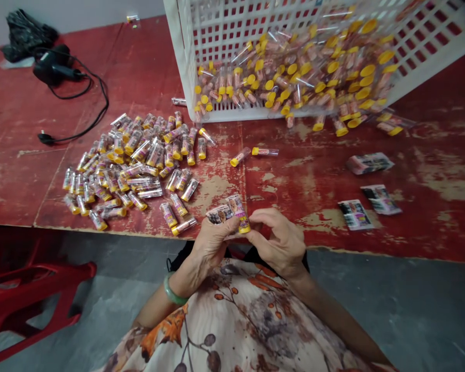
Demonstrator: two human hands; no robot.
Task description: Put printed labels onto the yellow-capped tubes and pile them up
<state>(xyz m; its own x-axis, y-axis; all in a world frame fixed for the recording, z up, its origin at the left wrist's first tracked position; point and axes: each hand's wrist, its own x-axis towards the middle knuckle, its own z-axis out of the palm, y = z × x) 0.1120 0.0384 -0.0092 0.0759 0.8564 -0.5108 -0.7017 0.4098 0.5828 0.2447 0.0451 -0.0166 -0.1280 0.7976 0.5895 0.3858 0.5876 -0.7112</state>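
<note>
My left hand (pixel 213 240) is closed around a small stack of printed labels (pixel 218 214) and a clear tube with a yellow cap (pixel 240 216), which stands upright under the thumb with a printed label on it. Close against the tube's right side is my right hand (pixel 277 240). Its thumb and forefinger are bent toward each other beside the cap; what lies between their tips is too small to make out. To the left, a heap of labelled tubes (pixel 139 150) with yellow caps is spread over the red table (pixel 294 191).
A white plastic basket (pixel 182 67) lies on its side with many yellow-capped tubes (pixel 290 77) spilling out. Two tubes (pixel 265 152) lie before it. Label stacks (pixel 370 163) sit at right. A black charger (pixel 56 67), black bag (pixel 27 36) and red stool (pixel 34 289) are at left.
</note>
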